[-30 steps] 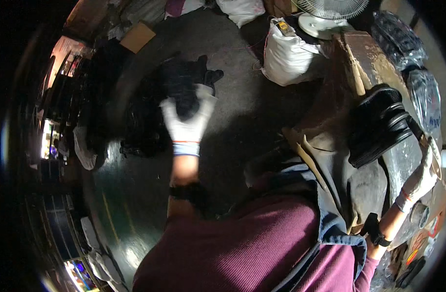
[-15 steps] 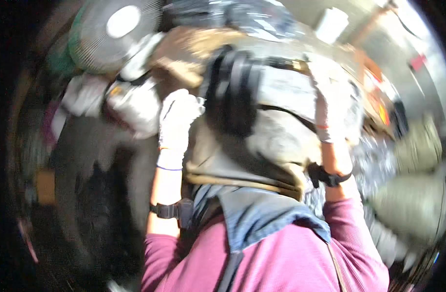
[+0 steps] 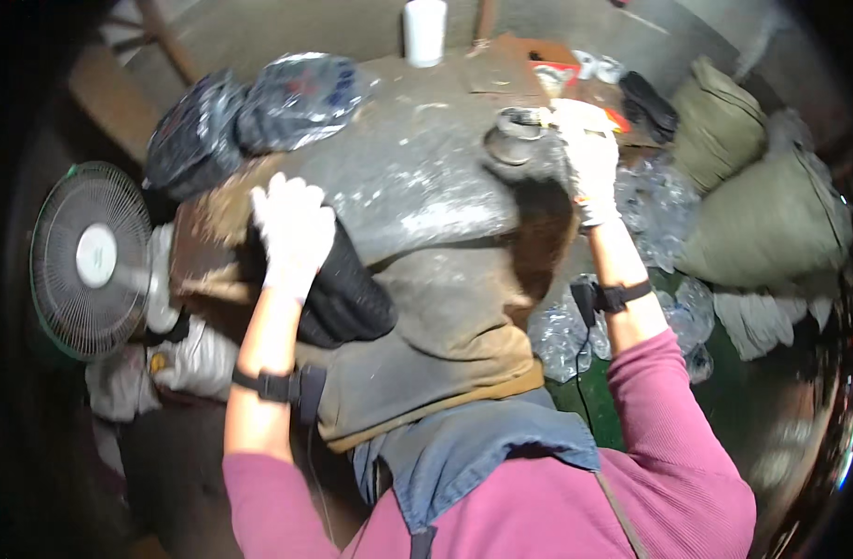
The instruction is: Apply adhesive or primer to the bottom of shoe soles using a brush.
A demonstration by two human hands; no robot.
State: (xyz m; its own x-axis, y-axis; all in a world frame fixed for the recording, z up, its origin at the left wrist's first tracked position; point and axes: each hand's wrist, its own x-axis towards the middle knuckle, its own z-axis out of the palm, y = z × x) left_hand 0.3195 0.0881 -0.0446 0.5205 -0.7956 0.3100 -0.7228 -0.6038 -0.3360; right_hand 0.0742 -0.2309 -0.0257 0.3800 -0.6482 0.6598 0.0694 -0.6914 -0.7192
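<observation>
My left hand (image 3: 294,233), in a white glove, is closed on a black cloth bundle (image 3: 352,298) at the near left of the worktable. Part of the bundle is hidden beneath that hand. Over the far right of the table, my right hand (image 3: 586,154), gloved as well, grips a grey, round, spool-like thing (image 3: 514,140) by its side. A light-coloured piece shows between this thing and my fingers; its exact kind I cannot make out. A padded grey cloth (image 3: 426,363) covers the table's near edge, right against my blue apron (image 3: 482,447).
Black plastic-wrapped packages (image 3: 300,101) lie at the far left, beyond a standing fan (image 3: 95,256). A white cylinder (image 3: 424,35) stands at the back. To the right are an open cardboard box (image 3: 547,56), clear plastic bags (image 3: 650,210) and stuffed green sacks (image 3: 762,224).
The view has turned, swinging the fan lower and farther left. My left hand, earlier beside the black bundle, is now on top of it. The spool-like thing has stayed with my right hand.
</observation>
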